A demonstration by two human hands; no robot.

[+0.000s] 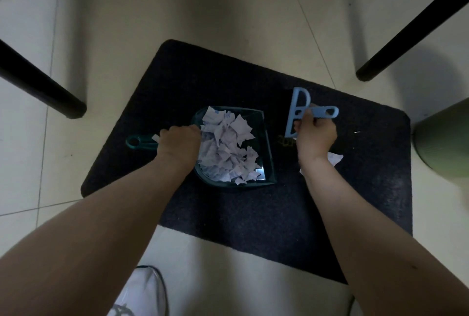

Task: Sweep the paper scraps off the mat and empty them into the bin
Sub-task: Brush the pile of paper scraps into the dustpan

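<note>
The dustpan (236,148) sits in the middle of the dark mat (253,209), full of white scraps (228,148). The left hand (179,147) grips its handle, and the right hand (314,138) grips a blue brush (297,115) just right of the dustpan. One scrap (335,159) lies on the mat by the right wrist, and the green bin (444,143) stands off the mat's right edge.

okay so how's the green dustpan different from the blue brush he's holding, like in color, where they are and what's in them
The dustpan is dark green and rests flat on the mat; the brush is light blue and looks lifted above it. The dustpan is heaped with paper scraps; the brush carries none. The left hand grips the dustpan, the right hand grips the brush. Both are plastic with a hanging hole in the handle.
</note>
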